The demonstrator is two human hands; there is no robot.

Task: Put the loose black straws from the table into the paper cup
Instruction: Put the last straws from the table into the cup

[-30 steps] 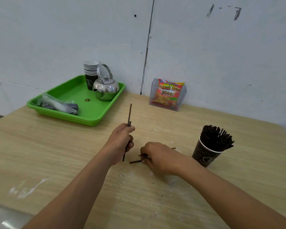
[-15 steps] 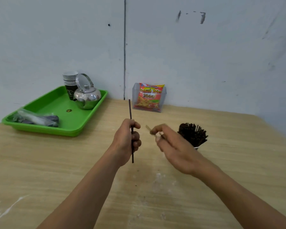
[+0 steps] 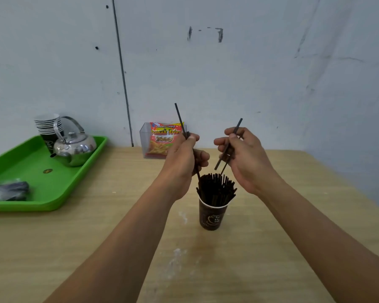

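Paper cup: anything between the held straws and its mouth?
No separate object. The left hand grips the left straw and the right hand grips the right straws just above the paper cup. Only the packed bundle standing in it crowds the mouth; incoming ends must slip between.

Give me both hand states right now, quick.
Left hand: gripping a black straw, its lower end at the paper cup.
Right hand: pinching what looks like a pair of straws above the cup.

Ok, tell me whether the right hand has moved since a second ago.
Yes. The right hand has lifted off the table left of the paper cup and now holds black straws just above that cup.
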